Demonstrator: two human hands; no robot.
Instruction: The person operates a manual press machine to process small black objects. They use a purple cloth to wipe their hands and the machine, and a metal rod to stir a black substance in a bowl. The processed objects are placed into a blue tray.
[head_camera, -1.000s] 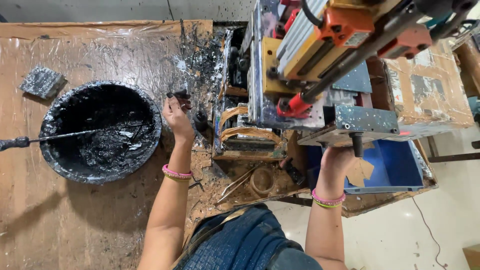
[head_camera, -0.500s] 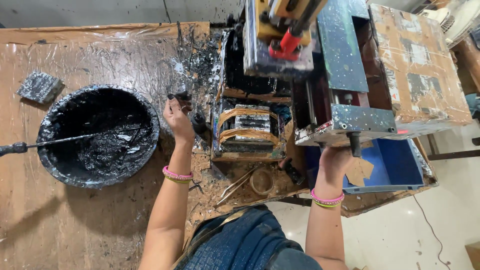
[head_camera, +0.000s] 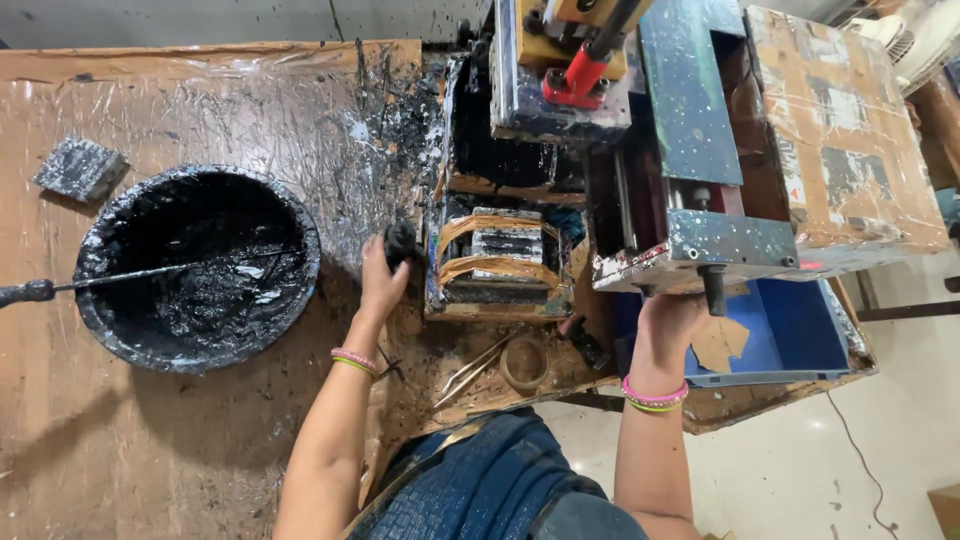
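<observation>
A person's left hand (head_camera: 381, 283) closes around a small black ink-caked dauber (head_camera: 401, 243), pressing it against the left edge of a taped, ink-smeared printing block (head_camera: 500, 265) at the centre of the bench, seemingly to keep ink close to the plate. The right hand (head_camera: 672, 318) wraps shut around the short black lever (head_camera: 713, 291) under the paint-spattered metal press head (head_camera: 690, 160), a grip suited to working the machine while the other hand tends the block. At nine o'clock from the block sits a round black basin of thick ink (head_camera: 195, 268), a long-handled stirrer (head_camera: 120, 279) lying across it. A grey ink-stained pad (head_camera: 80, 168) lies at ten o'clock. At six o'clock, metal tweezers (head_camera: 470, 368) and a brown tape roll (head_camera: 525, 362) crowd the plastic-covered brown table (head_camera: 150, 110); a blue plastic tray (head_camera: 790, 335) sits at four o'clock.
</observation>
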